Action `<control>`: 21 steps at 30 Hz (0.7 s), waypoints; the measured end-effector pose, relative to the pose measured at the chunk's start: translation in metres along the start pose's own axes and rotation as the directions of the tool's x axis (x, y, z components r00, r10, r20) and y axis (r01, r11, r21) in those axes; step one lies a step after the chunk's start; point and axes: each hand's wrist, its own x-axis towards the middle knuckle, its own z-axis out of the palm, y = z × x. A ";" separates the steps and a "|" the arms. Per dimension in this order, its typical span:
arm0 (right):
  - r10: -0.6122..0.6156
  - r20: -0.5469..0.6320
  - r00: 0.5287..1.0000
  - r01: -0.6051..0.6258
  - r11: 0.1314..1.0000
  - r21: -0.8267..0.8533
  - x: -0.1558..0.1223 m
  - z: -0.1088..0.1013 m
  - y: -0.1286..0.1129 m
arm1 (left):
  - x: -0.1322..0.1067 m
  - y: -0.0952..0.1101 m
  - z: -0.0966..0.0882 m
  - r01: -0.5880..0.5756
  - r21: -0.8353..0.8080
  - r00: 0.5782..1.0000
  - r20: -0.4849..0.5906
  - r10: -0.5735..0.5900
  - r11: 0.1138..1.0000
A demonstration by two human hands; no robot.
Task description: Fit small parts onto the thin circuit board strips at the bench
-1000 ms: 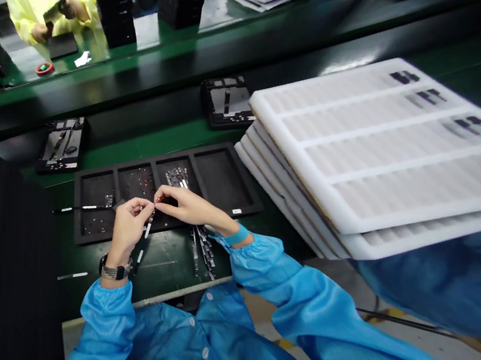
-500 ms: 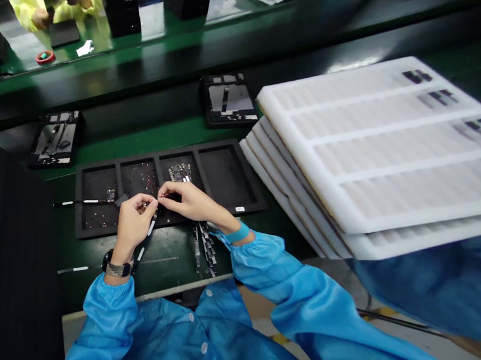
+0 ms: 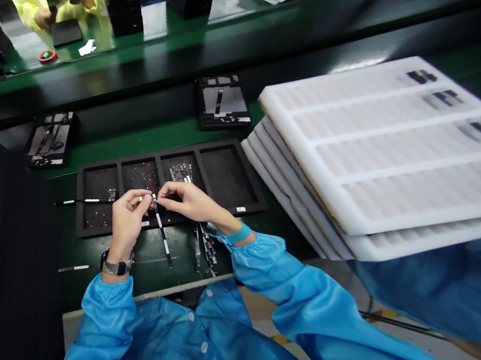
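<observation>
A thin flex cable (image 3: 164,237) with white labelled sections hangs nearly straight down between my hands, over the front rim of a black compartment tray (image 3: 223,213). My left hand (image 3: 129,215) is closed in a pinch at the cable's upper end. Close beside it, my right hand (image 3: 186,201) pinches thumb against fingers; whatever is in that pinch is too small to make out. A bundle of flex cables (image 3: 181,172) lies in the third compartment, their tails hanging over the front edge. Tiny reddish parts (image 3: 146,173) are scattered in the second compartment.
Another cable (image 3: 86,201) crosses the tray's left side. Two black device trays (image 3: 222,102) (image 3: 52,140) stand behind. White foam trays (image 3: 401,139) are stacked at right, a black foam stack (image 3: 14,244) at left. Across the bench, a person in yellow (image 3: 61,7) handles something dark.
My left hand has shifted slightly left, and the cable has swung from a slant to nearly vertical between my hands. My right hand stays almost in place.
</observation>
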 end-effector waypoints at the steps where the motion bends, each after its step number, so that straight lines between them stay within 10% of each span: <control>1: 0.006 0.004 1.000 -0.006 1.000 0.017 0.000 0.000 0.000 | 0.000 0.000 0.000 0.000 0.001 1.000 0.007 0.000 1.000; 13: 0.092 0.011 0.996 -0.092 0.985 0.144 -0.001 0.006 0.002 | -0.003 0.002 0.000 -0.029 0.067 1.000 -0.006 0.029 0.997; 21: 0.149 0.216 0.965 -0.224 0.896 0.384 -0.002 0.000 -0.002 | -0.004 0.005 -0.005 0.064 -0.043 0.991 0.120 -0.058 0.997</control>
